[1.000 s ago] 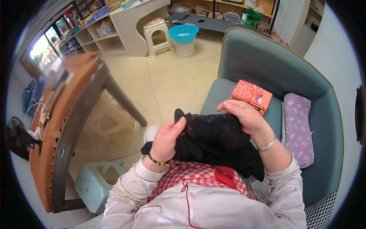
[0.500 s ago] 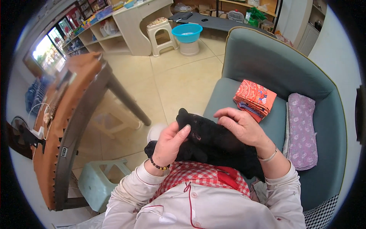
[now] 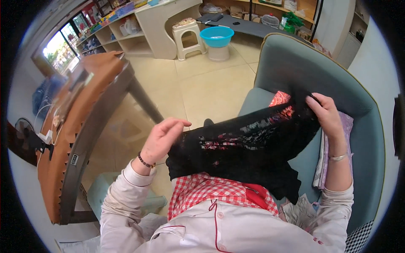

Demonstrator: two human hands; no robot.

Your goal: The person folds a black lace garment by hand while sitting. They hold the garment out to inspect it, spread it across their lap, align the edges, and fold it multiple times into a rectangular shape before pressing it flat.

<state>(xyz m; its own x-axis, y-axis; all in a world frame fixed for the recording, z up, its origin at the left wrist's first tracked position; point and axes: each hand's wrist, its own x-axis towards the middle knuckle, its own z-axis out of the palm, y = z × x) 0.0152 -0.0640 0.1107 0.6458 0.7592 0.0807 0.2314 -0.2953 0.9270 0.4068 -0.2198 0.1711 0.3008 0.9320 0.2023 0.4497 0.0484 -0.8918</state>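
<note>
A black cloth (image 3: 253,156) with a band of grey, pink and red print stretches across my lap, over a red-and-white checked cloth (image 3: 198,187). My left hand (image 3: 162,141) is closed at its upper left edge, thumb and fingers together. At the raised far right corner, my right hand (image 3: 327,111) pinches the black cloth and holds it up over the seat. Behind that corner, a red-orange patterned folded cloth (image 3: 279,98) shows only in part. A lilac patterned folded cloth (image 3: 346,126) lies beside my right wrist, partly hidden by my forearm.
I am at a blue-grey armchair (image 3: 320,71). To the left stands a table (image 3: 95,97) with a brown cover, and a pale green stool (image 3: 103,189) by its leg. A blue basin (image 3: 217,38) rests on a white base farther off, next to a cream stool (image 3: 187,40).
The bunched black cloth is now spread wide, showing its printed band. My right hand has moved right and up with one corner; my left hand has moved left.
</note>
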